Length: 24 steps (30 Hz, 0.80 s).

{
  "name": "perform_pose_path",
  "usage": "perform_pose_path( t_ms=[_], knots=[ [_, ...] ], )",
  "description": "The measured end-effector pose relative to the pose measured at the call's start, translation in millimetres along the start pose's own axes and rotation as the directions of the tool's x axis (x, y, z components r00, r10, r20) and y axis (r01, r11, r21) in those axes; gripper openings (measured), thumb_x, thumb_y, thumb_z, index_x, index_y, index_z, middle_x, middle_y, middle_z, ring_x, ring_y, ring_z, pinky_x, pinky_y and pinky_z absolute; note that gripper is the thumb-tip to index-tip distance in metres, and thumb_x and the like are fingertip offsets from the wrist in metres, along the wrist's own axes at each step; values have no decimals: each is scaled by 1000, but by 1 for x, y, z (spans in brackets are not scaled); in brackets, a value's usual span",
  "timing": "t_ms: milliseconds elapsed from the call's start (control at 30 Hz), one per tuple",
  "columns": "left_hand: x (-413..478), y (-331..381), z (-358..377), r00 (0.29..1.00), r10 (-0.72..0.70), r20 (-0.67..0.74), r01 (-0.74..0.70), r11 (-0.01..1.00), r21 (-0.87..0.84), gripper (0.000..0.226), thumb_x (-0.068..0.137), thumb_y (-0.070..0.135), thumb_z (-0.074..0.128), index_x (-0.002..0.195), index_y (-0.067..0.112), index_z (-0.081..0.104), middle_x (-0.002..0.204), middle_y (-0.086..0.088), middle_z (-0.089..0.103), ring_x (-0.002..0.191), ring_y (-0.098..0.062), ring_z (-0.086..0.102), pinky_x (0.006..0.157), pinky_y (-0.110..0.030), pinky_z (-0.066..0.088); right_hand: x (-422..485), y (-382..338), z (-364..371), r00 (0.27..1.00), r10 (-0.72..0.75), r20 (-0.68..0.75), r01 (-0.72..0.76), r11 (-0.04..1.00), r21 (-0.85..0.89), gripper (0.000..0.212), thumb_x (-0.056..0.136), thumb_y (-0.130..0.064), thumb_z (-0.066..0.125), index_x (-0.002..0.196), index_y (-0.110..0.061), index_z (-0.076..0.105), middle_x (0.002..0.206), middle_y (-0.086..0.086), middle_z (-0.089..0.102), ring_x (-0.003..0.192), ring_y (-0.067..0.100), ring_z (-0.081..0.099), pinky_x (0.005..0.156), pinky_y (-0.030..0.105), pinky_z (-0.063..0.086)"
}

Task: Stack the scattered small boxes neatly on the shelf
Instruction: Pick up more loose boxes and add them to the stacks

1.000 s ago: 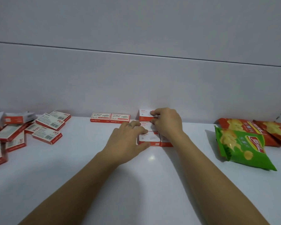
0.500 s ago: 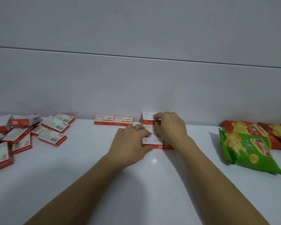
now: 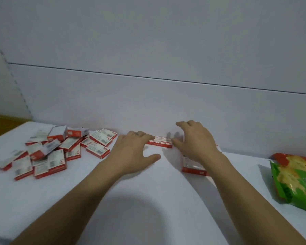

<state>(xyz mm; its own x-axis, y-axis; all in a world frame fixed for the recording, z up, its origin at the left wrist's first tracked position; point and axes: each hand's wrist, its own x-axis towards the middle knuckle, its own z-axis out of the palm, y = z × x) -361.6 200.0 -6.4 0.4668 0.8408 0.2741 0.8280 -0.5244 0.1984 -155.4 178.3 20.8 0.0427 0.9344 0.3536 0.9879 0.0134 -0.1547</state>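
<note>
Several small red-and-white boxes [image 3: 60, 149] lie scattered in a heap at the left of the white shelf [image 3: 148, 200]. A flat pair of boxes [image 3: 160, 141] rests against the back wall between my hands. My left hand [image 3: 131, 149] lies palm down with fingers spread, its fingertips over the pair's left end. My right hand [image 3: 194, 138] hovers open, fingers curled, its thumb beside the pair's right end. Beneath my right wrist sits the arranged group of boxes [image 3: 193, 165], partly hidden by my arm.
A green crisp bag [image 3: 297, 181] lies at the right edge, with a red crisp bag [image 3: 288, 158] behind it. The grey back wall [image 3: 148, 103] closes the shelf. A yellow surface [image 3: 4, 124] shows beyond the shelf's left end.
Both hands have left the arranged group of boxes and shifted left to the flat pair by the wall. The view has turned left, showing more of the scattered heap.
</note>
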Motion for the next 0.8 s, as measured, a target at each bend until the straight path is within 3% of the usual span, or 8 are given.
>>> perform_pose_path(
  t_ms=[133,267,400,533,600,667,800],
  knots=[
    [-36,-50,-16,982,-188,-32,187,982,-4,68,75,76,46,133,40,46,141,10,48,127,-16,43,103,-41,35,14,-48,7,978,-167,121,162,985,50,60,88,-53,54,141,-27,39,137,1,47,125,22,42,97,34,37],
    [-77,-85,-24,918,-389,-69,389,921,-17,69,74,79,45,133,43,45,144,13,45,131,-15,40,105,-43,35,24,-101,27,936,-288,202,261,953,152,64,88,-51,55,143,-26,35,138,1,47,124,23,44,95,35,37],
    [-105,-106,-33,875,-477,-86,479,878,5,66,77,75,48,134,41,45,143,13,45,131,-15,39,107,-44,33,24,-151,53,893,-375,247,334,923,192,68,86,-54,57,142,-23,36,135,4,51,119,25,50,90,37,42],
    [-123,-115,-39,841,-532,-103,535,845,8,63,79,72,48,134,42,44,144,13,43,134,-15,35,109,-45,30,22,-179,78,876,-371,308,341,928,149,58,85,-54,55,132,-22,44,131,4,54,115,25,52,83,36,43],
    [-129,-118,-41,833,-542,-107,547,837,14,62,80,71,47,134,42,44,145,13,42,135,-15,34,110,-46,28,22,-186,85,877,-357,321,332,934,131,48,84,-54,53,119,-22,48,119,3,59,102,23,55,73,34,42],
    [-133,-119,-41,825,-555,-110,560,828,21,61,81,72,46,134,42,44,146,14,42,135,-15,34,111,-46,27,22,-190,90,890,-337,307,312,941,129,39,83,-51,52,109,-23,51,108,2,62,90,21,53,66,32,38],
    [-138,-118,-36,833,-542,-115,545,838,0,56,83,68,46,131,39,48,141,14,46,132,-12,36,111,-44,29,20,-194,97,932,-291,217,264,954,144,22,88,-33,51,105,-18,52,105,4,62,92,23,52,65,31,37]
  ],
)
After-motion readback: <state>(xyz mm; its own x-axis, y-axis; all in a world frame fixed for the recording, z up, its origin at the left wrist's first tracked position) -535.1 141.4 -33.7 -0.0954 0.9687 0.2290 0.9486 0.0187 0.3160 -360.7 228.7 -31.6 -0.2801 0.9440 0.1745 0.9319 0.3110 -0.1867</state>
